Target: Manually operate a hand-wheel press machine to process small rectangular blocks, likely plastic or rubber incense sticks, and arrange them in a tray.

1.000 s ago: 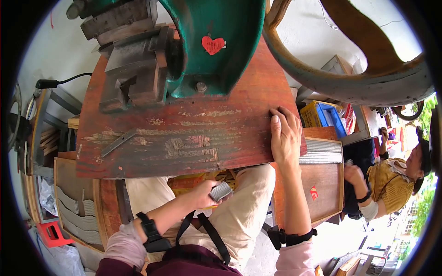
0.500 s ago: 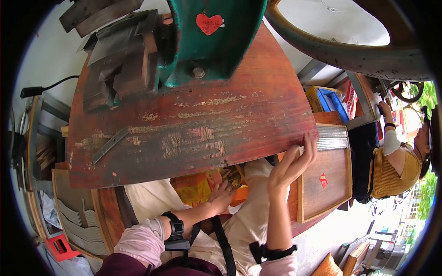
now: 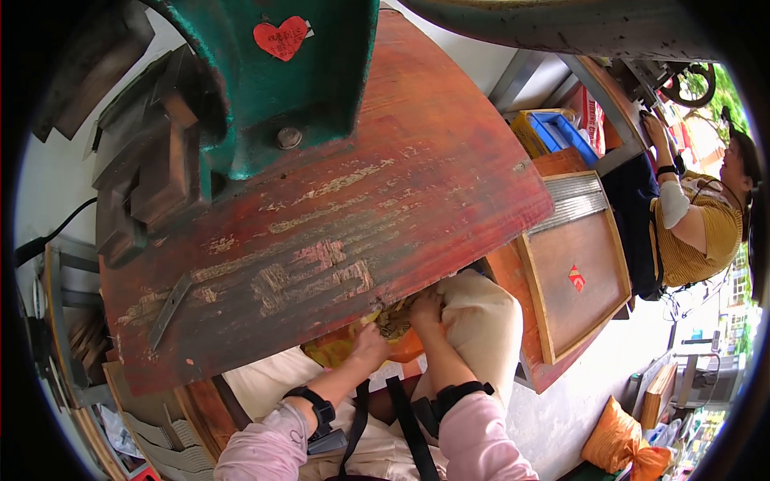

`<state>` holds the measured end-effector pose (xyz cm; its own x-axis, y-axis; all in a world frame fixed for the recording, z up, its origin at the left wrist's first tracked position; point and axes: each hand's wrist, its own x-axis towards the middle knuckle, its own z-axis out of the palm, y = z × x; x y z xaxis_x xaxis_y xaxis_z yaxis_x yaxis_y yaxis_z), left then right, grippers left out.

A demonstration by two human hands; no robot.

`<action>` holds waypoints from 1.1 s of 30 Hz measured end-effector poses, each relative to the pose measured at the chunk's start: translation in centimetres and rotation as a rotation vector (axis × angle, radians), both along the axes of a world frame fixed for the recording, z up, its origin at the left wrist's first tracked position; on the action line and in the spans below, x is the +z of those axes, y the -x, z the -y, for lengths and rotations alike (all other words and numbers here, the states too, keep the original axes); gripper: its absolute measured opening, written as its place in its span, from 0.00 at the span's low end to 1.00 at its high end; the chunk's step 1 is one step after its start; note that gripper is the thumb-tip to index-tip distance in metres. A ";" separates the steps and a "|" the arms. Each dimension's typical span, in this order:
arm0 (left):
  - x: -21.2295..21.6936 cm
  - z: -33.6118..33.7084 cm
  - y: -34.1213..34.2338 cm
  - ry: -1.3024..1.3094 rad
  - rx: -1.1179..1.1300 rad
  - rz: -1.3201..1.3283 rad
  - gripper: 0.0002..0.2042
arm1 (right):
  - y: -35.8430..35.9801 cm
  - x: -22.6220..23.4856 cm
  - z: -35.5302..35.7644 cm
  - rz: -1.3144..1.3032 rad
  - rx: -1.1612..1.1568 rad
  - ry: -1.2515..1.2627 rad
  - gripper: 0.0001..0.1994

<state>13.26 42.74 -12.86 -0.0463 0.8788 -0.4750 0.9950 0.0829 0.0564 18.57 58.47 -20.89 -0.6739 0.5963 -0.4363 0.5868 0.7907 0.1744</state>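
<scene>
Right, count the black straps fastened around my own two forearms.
2: the left strap around your left forearm, the right strap around your right one. More may hide under the pink sleeves.

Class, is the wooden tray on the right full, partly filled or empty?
The wooden tray is partly filled: silvery pieces line its far end; its brown base shows around a red sticker.

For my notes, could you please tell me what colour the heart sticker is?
The heart sticker is red with dark markings, best seen in the head view.
</scene>
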 end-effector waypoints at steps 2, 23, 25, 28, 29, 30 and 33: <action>0.5 -1.3 -1.5 -0.010 -0.021 0.030 0.06 | -2.0 -4.0 -2.2 -0.058 -0.091 -0.030 0.21; 7.6 8.5 -1.1 0.094 -0.019 0.303 0.07 | -5.4 1.8 4.5 -0.434 -0.902 0.547 0.19; 10.0 9.4 -0.7 0.144 0.028 0.322 0.08 | -7.9 7.8 8.2 -0.474 -0.889 0.672 0.17; 9.5 7.4 -1.2 0.216 0.090 0.352 0.09 | -9.7 10.8 9.4 -0.725 -0.711 0.786 0.14; 9.0 7.2 -0.7 0.210 0.100 0.344 0.09 | -8.9 10.4 8.7 -0.730 -0.697 0.790 0.14; 8.5 7.1 -0.7 0.221 0.093 0.357 0.09 | -8.2 10.7 8.1 -0.732 -0.833 0.877 0.13; 8.5 7.3 -0.7 0.232 0.112 0.381 0.09 | -7.5 9.5 7.2 -0.722 -0.945 0.947 0.13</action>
<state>13.96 35.39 -4.33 0.0812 0.7465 -0.6604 0.8912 0.2423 0.3835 26.12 51.29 -11.34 -0.4469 0.6164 -0.6483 0.6616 -0.2600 -0.7033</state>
